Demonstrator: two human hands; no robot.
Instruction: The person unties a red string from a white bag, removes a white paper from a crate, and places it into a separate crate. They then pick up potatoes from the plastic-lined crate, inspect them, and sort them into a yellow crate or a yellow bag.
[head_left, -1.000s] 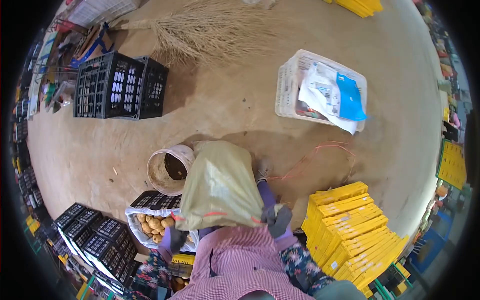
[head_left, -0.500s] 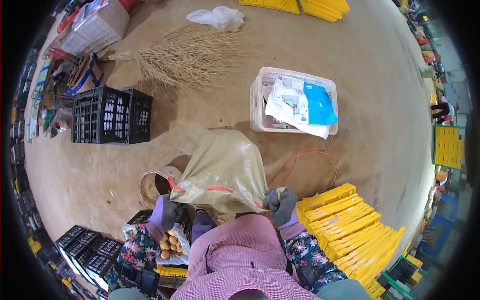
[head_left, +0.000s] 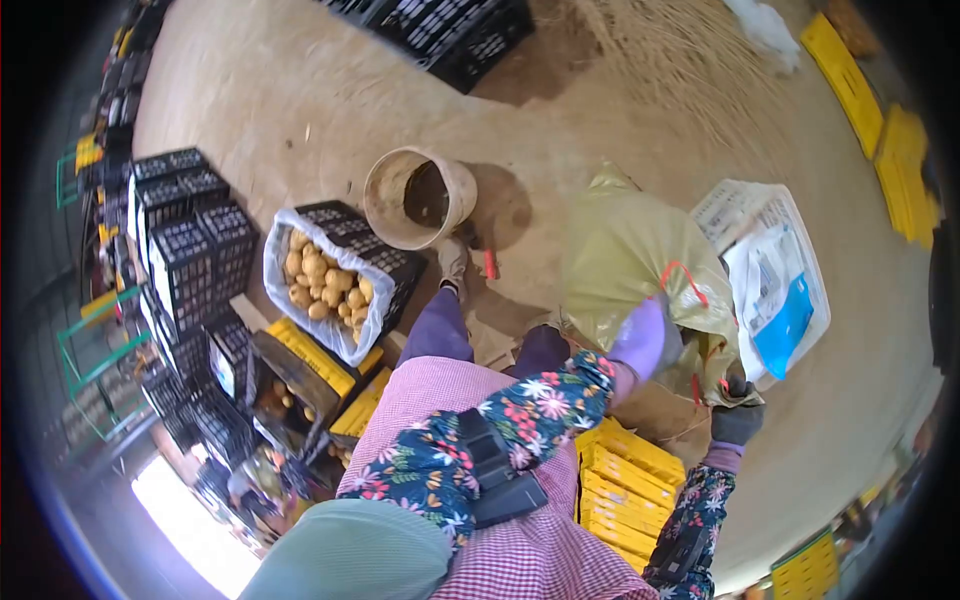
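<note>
A pale olive woven sack [head_left: 640, 245] with red ties hangs in front of me, slanting off to the right. My left hand [head_left: 650, 335], in a purple and grey glove, is closed at the near side of its mouth; the fingertips are partly hidden by blur and folds. At the other side, my right hand [head_left: 737, 422] grips the bunched rim, fingers wrapped round it. Part of the dark opening shows between both hands. Left of my legs, a black crate [head_left: 400, 270] lined with white plastic holds several potatoes [head_left: 320, 278].
A dirty bucket [head_left: 405, 235] stands beyond my foot. Behind the sack is a white basket [head_left: 805, 270] with a blue-white bag [head_left: 785, 310]. Yellow crates [head_left: 625, 490] are stacked close to my right, black crates [head_left: 190, 240] at left. A twig broom [head_left: 690, 60] lies farther off.
My view has swung left, so the potato crate and bucket now show fully. The sack and both hands sit farther right in view, with my left forearm across my body.
</note>
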